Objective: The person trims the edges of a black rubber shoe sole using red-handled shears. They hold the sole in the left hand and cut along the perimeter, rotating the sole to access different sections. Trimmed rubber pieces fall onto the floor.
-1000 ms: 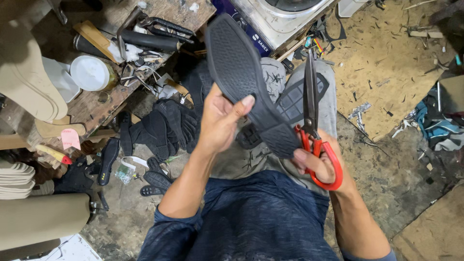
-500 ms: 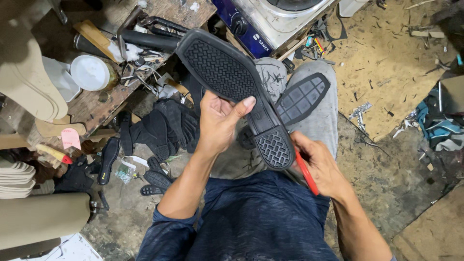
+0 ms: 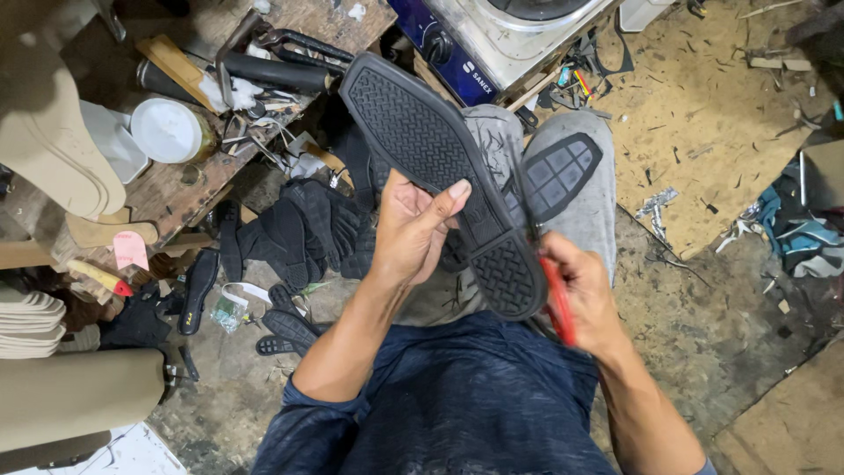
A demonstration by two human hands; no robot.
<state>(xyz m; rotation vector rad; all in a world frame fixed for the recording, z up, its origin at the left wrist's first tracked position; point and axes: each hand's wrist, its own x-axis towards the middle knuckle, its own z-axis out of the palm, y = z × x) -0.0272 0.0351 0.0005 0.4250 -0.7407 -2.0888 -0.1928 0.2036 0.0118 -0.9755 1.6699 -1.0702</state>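
Right now the left hand [image 3: 413, 233] is wrapped around the middle of a long black rubber shoe sole with a cross-hatched tread [image 3: 444, 176], thumb pressed flat on the tread face and fingers curled behind it. Sole is held up over the lap, tilted, pointed toe toward the workbench at upper left, heel end down toward the right hand.

The right hand [image 3: 585, 295] is closed around the red handles of a pair of scissors [image 3: 556, 299], right at the heel edge of the sole. Blades are mostly hidden behind the sole; can't tell whether they're open or biting the rubber.

A second black sole piece with a square-block tread [image 3: 558, 171] lies on the person's right knee, on the grey trousers [image 3: 589, 220], just beside the held sole and partly behind it.

Surroundings: a cluttered wooden workbench [image 3: 167, 198] at upper left carries a round white lidded tub [image 3: 167, 130], a black cylinder and loose metal tools. A stack of beige insoles [image 3: 53, 132] hangs over its left edge. Below the bench, a heap of black shoe uppers and straps [image 3: 299, 229] sits on the dirty concrete floor [image 3: 703, 317], with a few more small black soles near it. A blue-and-steel gas stove [image 3: 492, 35] sits at top centre, beyond the knees. Sawdust-covered board at upper right, rag scraps at far right.
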